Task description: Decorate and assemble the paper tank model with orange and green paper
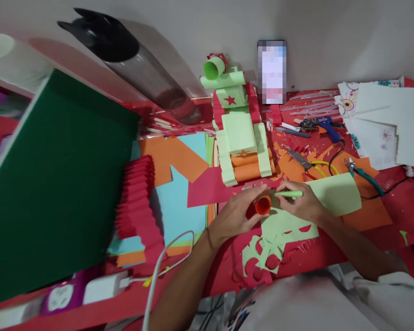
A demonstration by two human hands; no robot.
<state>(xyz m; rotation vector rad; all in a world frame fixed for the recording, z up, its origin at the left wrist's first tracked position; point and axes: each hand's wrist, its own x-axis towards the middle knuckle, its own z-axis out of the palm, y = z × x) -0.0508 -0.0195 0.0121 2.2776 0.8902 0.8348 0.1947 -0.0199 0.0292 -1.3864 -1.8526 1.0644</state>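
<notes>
My left hand [239, 212] is curled around a short orange paper tube [263, 205], whose open end faces me. Close on its right, my right hand [298, 202] grips a slim light green pen [290, 194] lying almost level, one end near the tube. Under both hands is a light green paper sheet [276, 221] with rounded pieces cut from its lower edge. Beyond them stands a paper model [239, 131] of light green boxes, orange rolls and red pleated strips, with a red star on its upper box.
Scissors [301, 161], green-handled pliers [369, 180] and a blue glue gun [329, 128] lie right among scraps. A bottle [152, 76] and a phone [272, 73] lean at the wall. Leftward are coloured sheets [179, 197], pleated red paper [138, 207], a green board [62, 184] and a charger cable [155, 276].
</notes>
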